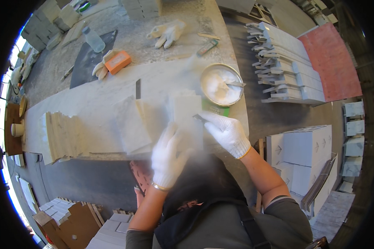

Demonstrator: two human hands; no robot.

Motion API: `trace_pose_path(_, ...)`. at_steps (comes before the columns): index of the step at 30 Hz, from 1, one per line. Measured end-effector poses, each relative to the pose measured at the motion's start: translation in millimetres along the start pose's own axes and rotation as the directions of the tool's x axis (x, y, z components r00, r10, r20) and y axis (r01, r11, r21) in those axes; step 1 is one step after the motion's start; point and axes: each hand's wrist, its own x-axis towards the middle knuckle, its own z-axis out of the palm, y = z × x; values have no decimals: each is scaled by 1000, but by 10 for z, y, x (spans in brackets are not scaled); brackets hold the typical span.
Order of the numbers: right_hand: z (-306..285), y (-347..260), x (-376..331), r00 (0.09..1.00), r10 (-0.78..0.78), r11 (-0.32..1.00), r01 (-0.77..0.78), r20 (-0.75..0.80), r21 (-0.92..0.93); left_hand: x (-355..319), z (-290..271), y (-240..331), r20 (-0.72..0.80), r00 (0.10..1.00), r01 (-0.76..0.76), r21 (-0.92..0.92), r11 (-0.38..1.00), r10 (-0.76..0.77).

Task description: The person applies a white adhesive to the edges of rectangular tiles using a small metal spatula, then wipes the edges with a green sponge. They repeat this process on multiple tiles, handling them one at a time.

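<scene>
Both my hands wear white knitted gloves. My left hand [166,157] lies along the left edge of a pale stone tile [186,108], its fingers stretched out and thumb apart. My right hand [228,135] pinches a small dark flat-bladed scraper [200,119] at the tile's right edge. A whitish haze blurs the tile's lower part and the fingertips near it. Beyond my right hand stands a round metal bowl [204,96] of white paste or powder [219,86], with a spatula [236,84] resting in it. Left of the tile lie stacked pale slabs [131,124].
More thin slabs [62,135] stand at the table's left. Farther back are an orange block [118,61], gloves [168,33], a plastic bottle [94,40] and a green-grey cutter [207,47]. To the right stand a row of panels [291,62] and white cartons [303,145].
</scene>
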Motion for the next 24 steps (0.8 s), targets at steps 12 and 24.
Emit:
trace_pose_path(12,-43,-13,45,999,33,997,-36,37,75,-4,10,-1,-11,1000,-1,-7,1000,1)
trace_pose_path(24,-76,-13,78,997,34,999,-34,74,11,-21,24,3,6,999,42,-14,999,-41)
